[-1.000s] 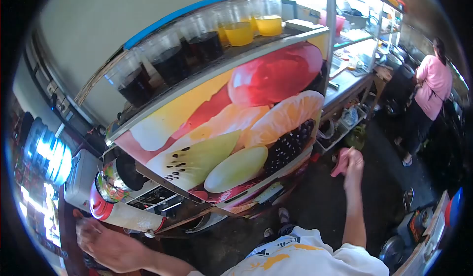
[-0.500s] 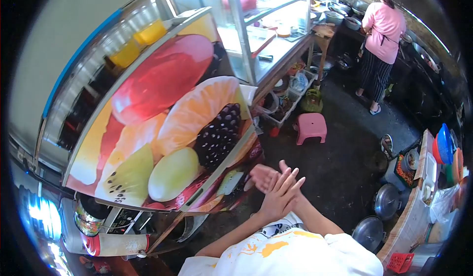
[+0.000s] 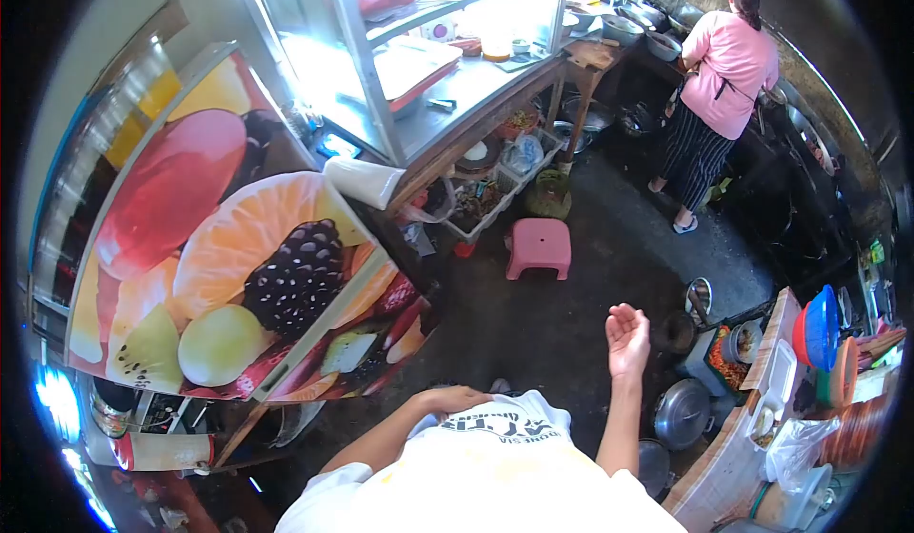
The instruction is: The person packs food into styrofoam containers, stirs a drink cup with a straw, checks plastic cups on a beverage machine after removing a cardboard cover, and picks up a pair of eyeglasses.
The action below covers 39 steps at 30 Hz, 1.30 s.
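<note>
My left hand [image 3: 459, 398] rests against the lower front of my white shirt [image 3: 495, 447], its fingers lying along the cloth and partly hard to see. Raised over the dark floor is my right hand [image 3: 628, 339], palm up and slightly curled, with nothing in it. Nearest to that hand are a small black pot [image 3: 677, 331] and a lidded metal pot [image 3: 683, 413] on the right.
A fruit-printed cabinet [image 3: 224, 319] stands at left, beside a glass display case [image 3: 381, 105]. A pink stool [image 3: 539, 247] is on the floor ahead. Another person [image 3: 728, 76] in pink works at the back counter. On the right, a table [image 3: 728, 457] bears a blue bowl [image 3: 821, 324] and plastic bags.
My hands were together, palm against palm; now they are apart, the left at my shirt, the right out to the right. The view has turned right.
</note>
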Motion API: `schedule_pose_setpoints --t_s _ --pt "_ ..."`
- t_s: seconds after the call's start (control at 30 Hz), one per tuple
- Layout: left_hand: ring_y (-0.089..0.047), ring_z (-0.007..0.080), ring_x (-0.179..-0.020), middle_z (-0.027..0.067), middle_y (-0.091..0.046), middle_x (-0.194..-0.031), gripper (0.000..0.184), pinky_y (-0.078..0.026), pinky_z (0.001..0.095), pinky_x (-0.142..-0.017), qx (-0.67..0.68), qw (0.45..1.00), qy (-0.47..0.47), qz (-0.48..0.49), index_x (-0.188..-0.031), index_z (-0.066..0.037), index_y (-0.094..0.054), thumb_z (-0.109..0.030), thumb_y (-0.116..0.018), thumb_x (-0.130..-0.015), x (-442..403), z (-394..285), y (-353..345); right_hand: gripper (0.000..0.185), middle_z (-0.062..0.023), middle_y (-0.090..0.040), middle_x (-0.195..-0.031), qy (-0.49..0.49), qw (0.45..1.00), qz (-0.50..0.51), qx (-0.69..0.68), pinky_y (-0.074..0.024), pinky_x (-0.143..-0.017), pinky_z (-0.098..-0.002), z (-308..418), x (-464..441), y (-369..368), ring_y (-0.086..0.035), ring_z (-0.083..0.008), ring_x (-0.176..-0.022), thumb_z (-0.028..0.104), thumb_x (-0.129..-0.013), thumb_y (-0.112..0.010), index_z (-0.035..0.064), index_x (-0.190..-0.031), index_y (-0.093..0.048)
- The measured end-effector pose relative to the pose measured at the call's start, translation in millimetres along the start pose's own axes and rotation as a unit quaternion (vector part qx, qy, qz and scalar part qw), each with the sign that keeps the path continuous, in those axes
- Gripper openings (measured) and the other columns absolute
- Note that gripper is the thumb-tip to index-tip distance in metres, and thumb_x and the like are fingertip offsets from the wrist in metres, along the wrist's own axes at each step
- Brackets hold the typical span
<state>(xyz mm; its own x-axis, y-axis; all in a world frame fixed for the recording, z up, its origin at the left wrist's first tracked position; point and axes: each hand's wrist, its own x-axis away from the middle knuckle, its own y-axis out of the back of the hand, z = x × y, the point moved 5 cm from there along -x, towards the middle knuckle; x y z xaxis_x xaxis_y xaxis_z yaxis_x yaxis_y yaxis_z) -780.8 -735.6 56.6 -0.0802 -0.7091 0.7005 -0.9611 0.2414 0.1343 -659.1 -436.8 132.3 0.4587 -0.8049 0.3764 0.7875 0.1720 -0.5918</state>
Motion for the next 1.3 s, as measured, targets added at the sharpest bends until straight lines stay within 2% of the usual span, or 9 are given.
schedule_pose_setpoints --t_s 0.1,0.13,0.23,0.4,0.5,0.63,0.87,1.0,1.3 --pt "-0.035 0.0248 -0.126 0.0176 -0.039 -0.135 0.066 -0.024 0.0288 -0.104 0.159 0.984 0.036 0.067 -0.128 -0.001 -0.044 -0.053 -0.023 -0.092 -13.5 9.3 -8.6 0.028 -0.0099 -0.064 -0.089 -0.072 0.996 -0.016 0.043 -0.0517 -0.076 -0.0282 -28.8 -19.9 28.8 -0.063 -0.0171 -0.081 0.027 -0.089 -0.047 0.0023 -0.094 -0.061" --pt "-0.033 0.0261 -0.128 0.0154 -0.034 -0.139 0.065 -0.022 0.0377 -0.105 0.149 0.984 0.061 0.076 -0.130 -0.002 -0.041 -0.052 -0.025 -0.092 -15.6 12.3 -4.7 0.029 -0.0101 -0.064 -0.088 -0.095 0.993 -0.019 0.071 -0.0517 -0.076 -0.0283 -39.9 -20.9 33.7 -0.063 -0.0172 -0.080 0.027 -0.089 -0.047 0.0023 -0.093 -0.061" --pt "-0.017 0.0319 -0.134 0.0099 -0.021 -0.146 0.055 -0.014 0.0387 -0.109 -0.291 0.937 0.190 0.025 -0.132 -0.022 -0.042 -0.052 -0.025 -0.090 -11.0 23.5 30.2 0.030 -0.0103 -0.064 -0.088 -0.140 0.978 0.009 0.151 -0.0518 -0.074 -0.0280 -83.7 -28.7 52.4 -0.063 -0.0171 -0.077 0.028 -0.090 -0.045 0.0019 -0.094 -0.060" --pt "-0.058 0.0324 -0.093 0.0181 -0.061 -0.094 0.035 -0.038 0.0497 -0.085 -0.105 0.961 0.015 -0.254 -0.094 -0.002 -0.062 -0.031 -0.045 -0.084 -7.3 3.6 121.8 0.027 -0.0127 -0.064 -0.088 -0.188 0.908 0.086 0.365 -0.0505 -0.072 -0.0282 -133.3 -40.4 36.4 -0.064 -0.0189 -0.074 0.019 -0.089 -0.043 -0.0005 -0.095 -0.060" --pt "-0.060 0.0326 -0.069 0.0211 -0.058 -0.073 0.019 -0.044 0.0394 -0.058 0.006 0.826 -0.181 -0.533 -0.079 0.003 -0.056 -0.014 -0.050 -0.082 17.1 -43.1 208.4 0.024 -0.0134 -0.064 -0.087 -0.159 0.856 0.167 0.463 -0.0509 -0.067 -0.0275 -151.4 -65.9 18.0 -0.065 -0.0196 -0.072 0.014 -0.089 -0.044 -0.0034 -0.094 -0.061" --pt "-0.058 0.0193 -0.055 0.0112 -0.058 -0.060 0.018 -0.043 0.0326 -0.054 0.208 0.581 -0.171 -0.768 -0.075 0.003 -0.056 -0.011 -0.051 -0.085 39.4 -50.9 336.9 0.021 -0.0138 -0.064 -0.086 -0.091 0.797 0.205 0.561 -0.0513 -0.064 -0.0272 -151.0 -105.3 -17.8 -0.065 -0.0196 -0.071 0.008 -0.088 -0.046 -0.0061 -0.094 -0.060" --pt "-0.056 0.0319 -0.088 0.0241 -0.054 -0.093 0.024 -0.043 0.0399 -0.078 0.198 0.332 0.032 -0.922 -0.096 0.008 -0.050 -0.006 -0.054 -0.077 40.5 54.8 553.9 0.019 -0.0133 -0.064 -0.082 -0.055 0.734 0.235 0.635 -0.0495 -0.063 -0.0259 -136.3 -164.0 -97.1 -0.065 -0.0168 -0.070 0.006 -0.087 -0.046 -0.0053 -0.094 -0.060" --pt "-0.049 0.0397 -0.097 0.0306 -0.041 -0.109 0.039 -0.041 0.0408 -0.088 0.213 0.385 0.175 -0.881 -0.100 0.015 -0.042 -0.003 -0.057 -0.069 62.4 57.6 597.1 0.019 -0.0134 -0.064 -0.083 -0.057 0.753 0.216 0.619 -0.0493 -0.062 -0.0253 -151.3 -188.3 -124.1 -0.065 -0.0170 -0.070 0.006 -0.087 -0.047 -0.0053 -0.093 -0.060" --pt "-0.041 0.0217 -0.109 0.0077 -0.049 -0.115 0.026 -0.034 0.0345 -0.091 0.057 0.565 0.478 -0.670 -0.103 -0.012 -0.064 -0.020 -0.059 -0.078 55.2 72.4 615.2 0.020 -0.0143 -0.066 -0.084 -0.085 0.718 0.303 0.621 -0.0501 -0.066 -0.0274 -198.3 -215.8 -160.3 -0.066 -0.0177 -0.072 0.008 -0.085 -0.049 -0.0030 -0.097 -0.061"
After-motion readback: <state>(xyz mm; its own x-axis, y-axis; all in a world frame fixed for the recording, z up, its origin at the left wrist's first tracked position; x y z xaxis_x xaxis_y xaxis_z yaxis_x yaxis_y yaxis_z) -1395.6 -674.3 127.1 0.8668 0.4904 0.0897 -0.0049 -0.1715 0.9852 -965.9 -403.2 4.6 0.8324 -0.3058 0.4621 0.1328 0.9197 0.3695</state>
